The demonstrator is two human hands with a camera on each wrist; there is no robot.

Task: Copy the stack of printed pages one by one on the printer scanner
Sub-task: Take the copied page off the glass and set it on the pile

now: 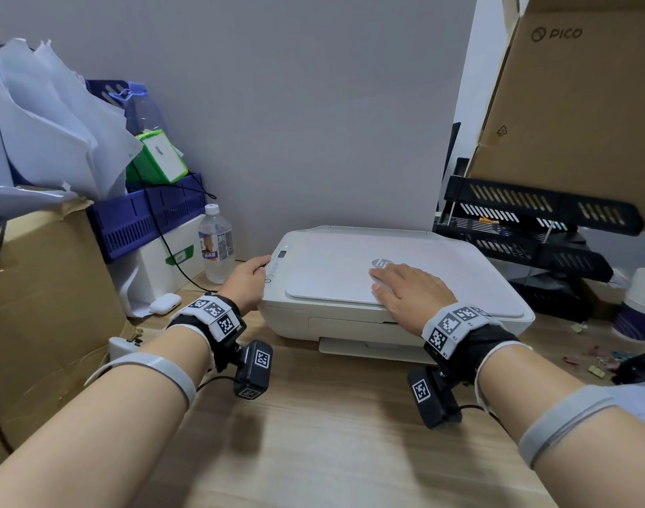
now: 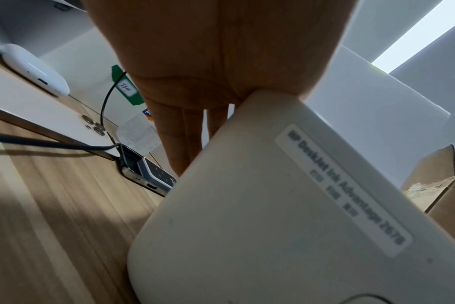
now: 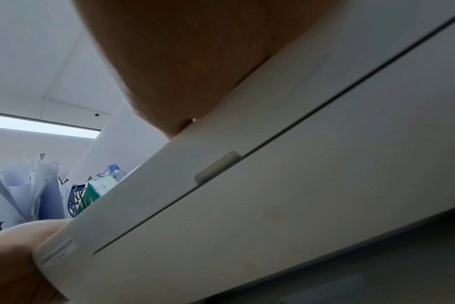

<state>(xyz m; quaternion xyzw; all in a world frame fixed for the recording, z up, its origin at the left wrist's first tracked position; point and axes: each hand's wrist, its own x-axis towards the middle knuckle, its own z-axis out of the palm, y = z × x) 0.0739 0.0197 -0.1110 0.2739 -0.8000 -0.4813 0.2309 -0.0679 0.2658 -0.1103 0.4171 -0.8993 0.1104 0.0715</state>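
The scanner lid (image 1: 335, 269) is being pressed flat under the spread right hand (image 1: 410, 293); the printer (image 1: 350, 324), probably light and slidable, is being steadied at its corner by the left hand (image 1: 245, 278), fingers loosely bent.

Right wrist view: the right hand (image 3: 195, 61) is a blurred mass cut off by the top edge, fingers hidden behind the printer (image 3: 299, 185); the label at the printer's near left corner is unreadable. Left wrist view: left hand (image 2: 208, 61) cut off at top, fingertips hidden behind the printer's corner. Head view: control panel (image 1: 277, 264) markings too small to read; the scanner lid (image 1: 332, 273) hides whatever lies beneath; the cardboard box (image 1: 577, 104) runs off the top and right edges.
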